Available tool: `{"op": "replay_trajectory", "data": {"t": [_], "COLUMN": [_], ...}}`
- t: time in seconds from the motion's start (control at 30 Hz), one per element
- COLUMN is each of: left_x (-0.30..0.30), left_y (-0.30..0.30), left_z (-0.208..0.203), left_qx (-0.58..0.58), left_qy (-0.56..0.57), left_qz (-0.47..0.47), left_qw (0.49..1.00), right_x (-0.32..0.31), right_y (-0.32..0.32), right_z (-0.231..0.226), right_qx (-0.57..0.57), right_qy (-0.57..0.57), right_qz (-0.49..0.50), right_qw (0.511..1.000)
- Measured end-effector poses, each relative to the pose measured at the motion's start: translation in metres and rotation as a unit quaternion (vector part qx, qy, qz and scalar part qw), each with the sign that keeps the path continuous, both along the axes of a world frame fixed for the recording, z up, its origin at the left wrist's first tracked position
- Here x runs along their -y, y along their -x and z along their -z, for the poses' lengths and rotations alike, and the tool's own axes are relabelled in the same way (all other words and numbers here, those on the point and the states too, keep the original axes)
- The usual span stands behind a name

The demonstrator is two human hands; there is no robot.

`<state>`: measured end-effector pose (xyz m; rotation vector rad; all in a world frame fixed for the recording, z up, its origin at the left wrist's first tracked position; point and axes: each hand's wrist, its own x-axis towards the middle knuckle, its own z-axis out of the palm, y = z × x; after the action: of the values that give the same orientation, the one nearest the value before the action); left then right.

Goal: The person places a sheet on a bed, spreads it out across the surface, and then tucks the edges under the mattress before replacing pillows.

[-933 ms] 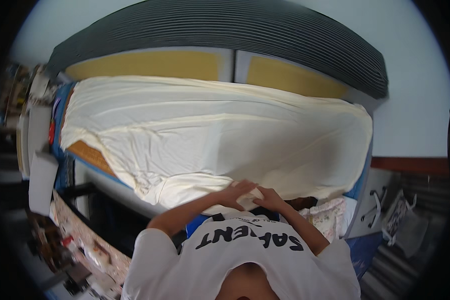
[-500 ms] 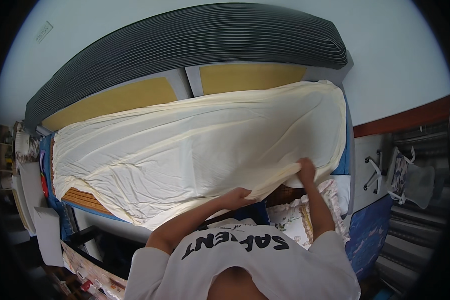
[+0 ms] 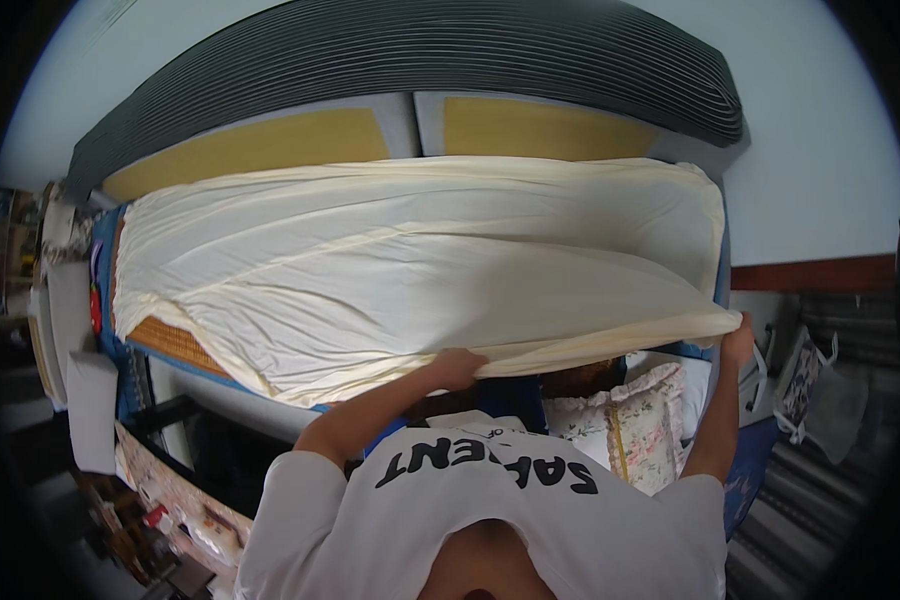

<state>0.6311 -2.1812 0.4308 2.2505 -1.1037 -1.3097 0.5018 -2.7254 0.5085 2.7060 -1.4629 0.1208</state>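
A cream sofa cover (image 3: pixel 410 270) lies wrinkled across a long seat, its elastic-looking gathered edge running along the far side. My left hand (image 3: pixel 457 368) is closed on its near edge around the middle. Farther right, my right hand (image 3: pixel 738 340) grips the same edge near the right end of the seat. Between both hands the edge is stretched nearly straight and raised a little. Beneath the cover's near left corner a brown woven mat (image 3: pixel 175 345) shows, with blue fabric along its border.
Behind the seat stands a backrest with yellow panels (image 3: pixel 550 127) and a dark ribbed cover (image 3: pixel 410 50). A floral ruffled pillow (image 3: pixel 650 425) lies near my right arm. A white chair (image 3: pixel 835 400) stands at the right, and a patterned table (image 3: pixel 185 500) at the lower left.
My right hand has moved right with the cover's edge, pulling it taut toward the right end. My left hand has shifted slightly left and up, still gripping. The view has shifted somewhat.
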Motion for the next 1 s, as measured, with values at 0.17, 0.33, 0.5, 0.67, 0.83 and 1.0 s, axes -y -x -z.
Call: {"op": "replay_trajectory", "data": {"t": [0.17, 0.33, 0.5, 0.67, 0.83, 1.0], "left_x": [-0.152, -0.263, -0.217, -0.185, -0.206, -0.209], "left_y": [-0.024, -0.123, -0.252, -0.225, -0.141, -0.063], "left_z": [0.083, 0.073, -0.098, -0.262, -0.276, -0.238], "left_qx": [0.106, 0.313, 0.239, 0.359, 0.32, -0.009], "left_qy": [-0.189, -0.133, 0.216, 0.414, 0.387, 0.244], "left_qz": [-0.063, -0.343, -0.619, -0.561, -0.577, -0.493], "left_qw": [0.974, 0.876, 0.716, 0.621, 0.644, 0.835], "right_x": [-0.001, 0.052, 0.052, 0.03, 0.048, 0.084], "right_y": [-0.01, -0.065, -0.147, -0.166, -0.093, 0.008], "right_z": [0.033, 0.079, 0.005, -0.106, -0.085, 0.017], "right_qx": [-0.023, 0.37, 0.583, 0.648, 0.595, 0.659], "right_qy": [-0.043, -0.376, -0.377, -0.22, -0.128, -0.353], "right_qz": [0.003, 0.026, -0.054, -0.176, -0.198, -0.276], "right_qw": [0.999, 0.849, 0.717, 0.708, 0.768, 0.604]}}
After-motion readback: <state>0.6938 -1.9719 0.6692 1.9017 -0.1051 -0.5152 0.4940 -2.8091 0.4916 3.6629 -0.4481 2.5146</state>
